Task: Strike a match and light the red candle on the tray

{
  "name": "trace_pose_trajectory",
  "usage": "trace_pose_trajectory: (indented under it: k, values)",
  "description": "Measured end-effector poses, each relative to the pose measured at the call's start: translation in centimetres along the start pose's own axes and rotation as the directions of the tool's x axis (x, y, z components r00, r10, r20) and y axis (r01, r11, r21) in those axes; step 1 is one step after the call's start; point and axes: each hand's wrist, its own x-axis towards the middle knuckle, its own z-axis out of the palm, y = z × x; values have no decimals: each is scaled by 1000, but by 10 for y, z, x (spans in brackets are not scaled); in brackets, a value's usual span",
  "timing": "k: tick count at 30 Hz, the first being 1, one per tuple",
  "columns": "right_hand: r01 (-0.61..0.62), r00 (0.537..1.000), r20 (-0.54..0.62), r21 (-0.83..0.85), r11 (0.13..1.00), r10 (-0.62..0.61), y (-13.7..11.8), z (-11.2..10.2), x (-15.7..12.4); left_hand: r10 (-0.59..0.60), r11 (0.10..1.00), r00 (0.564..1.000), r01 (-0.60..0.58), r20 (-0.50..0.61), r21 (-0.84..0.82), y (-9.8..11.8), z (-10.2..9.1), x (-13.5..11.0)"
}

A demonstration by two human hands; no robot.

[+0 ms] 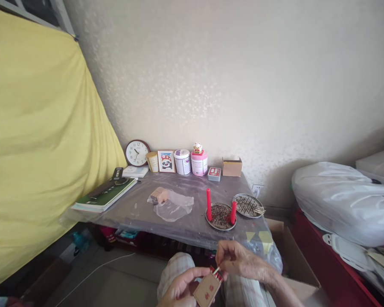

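Observation:
At the bottom of the view my left hand (179, 290) is closed around a brown matchbox (207, 290) with red print. My right hand (238, 261) pinches a thin matchstick (216, 270), its tip against the top end of the box. Both hands are above my lap in checked trousers. Ahead on the low table (141, 213), two red candles (208, 204) stand on a round metal plate (220, 216); the left one is taller. A second round plate (247, 205) lies just right of it with thin sticks on its edge.
A crumpled clear plastic bag (173, 205) lies mid-table. Books (104, 196) sit at the left edge. Along the wall stand a clock (137, 152), tins (182, 162), a picture frame and a cardboard box (232, 167). A yellow cloth hangs left; a white bag (342, 200) lies right.

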Motion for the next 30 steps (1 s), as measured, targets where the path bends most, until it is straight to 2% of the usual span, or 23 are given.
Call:
trace_pose_trajectory:
  k: [3,5,8,10,13,16,19,21,23,25,27,30]
  values:
    - [44,997,-62,7,999,-43,-6,-4,-2,65,993,995,-57,-72,106,5,4,-3]
    - [81,985,-151,-18,997,-83,-10,-10,-6,110,986,989,-96,-95,138,5,3,-3]
    - [169,934,-309,-64,984,-180,-14,-17,-12,172,976,979,-154,-112,155,2,0,-2]
    - [229,897,-373,-71,971,-239,-12,-16,-14,208,972,970,-190,-126,142,2,2,0]
    - [294,868,-376,-136,946,-324,-4,-6,-14,246,968,952,-232,-184,96,6,10,2]
    - [287,853,-335,-337,897,-399,1,7,-13,261,965,941,-256,-215,49,13,18,2]
    - [256,861,-263,-514,819,-435,0,13,-12,264,964,944,-265,-200,19,17,22,0]
    - [236,870,-245,-554,798,-427,1,13,-12,263,964,945,-265,-194,16,16,20,0]
    - [213,867,-291,-517,829,-404,3,13,-11,258,966,947,-259,-190,17,13,18,2]
    - [237,842,-377,-381,894,-385,7,15,-10,255,966,946,-259,-200,8,10,16,4]
    - [297,831,-448,-144,944,-330,9,21,-7,253,965,941,-261,-227,-8,9,16,6]
    - [336,866,-450,199,921,-218,11,34,-2,246,966,936,-258,-253,-14,7,17,9]
